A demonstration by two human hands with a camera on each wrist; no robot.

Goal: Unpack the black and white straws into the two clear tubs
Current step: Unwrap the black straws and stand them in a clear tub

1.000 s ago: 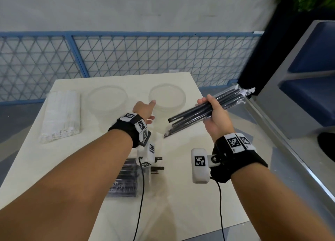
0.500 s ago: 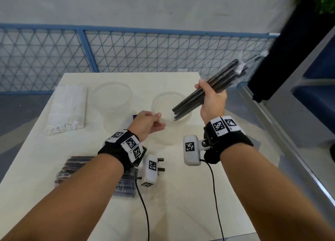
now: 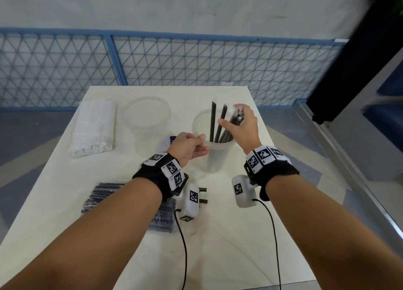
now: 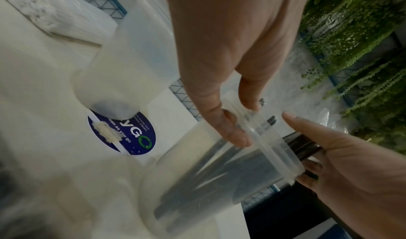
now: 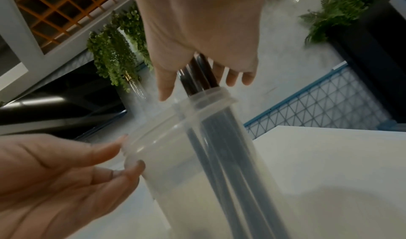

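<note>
Several black straws (image 3: pixel 212 126) stand in the right clear tub (image 3: pixel 214 156), two of them leaning left. My right hand (image 3: pixel 238 126) is over the tub with its fingers curled round the tops of the rest of the bundle (image 5: pixel 202 76), thumb stretched out. My left hand (image 3: pixel 190 145) pinches this tub's near rim (image 4: pixel 259 135) between thumb and forefinger. The left clear tub (image 3: pixel 148 123) holds nothing. A pack of white straws (image 3: pixel 93 128) lies at the far left. A pack of black straws (image 3: pixel 102 193) lies under my left forearm.
A round purple sticker (image 4: pixel 125 135) lies on the white table (image 3: pixel 218 235) between the tubs. A blue mesh fence (image 3: pixel 196 62) runs behind the table. A metal rail (image 3: pixel 349 165) passes on the right.
My right hand has swung the black straws upright and lowered their ends into the right tub. My left hand has reached forward and taken hold of the tub's rim.
</note>
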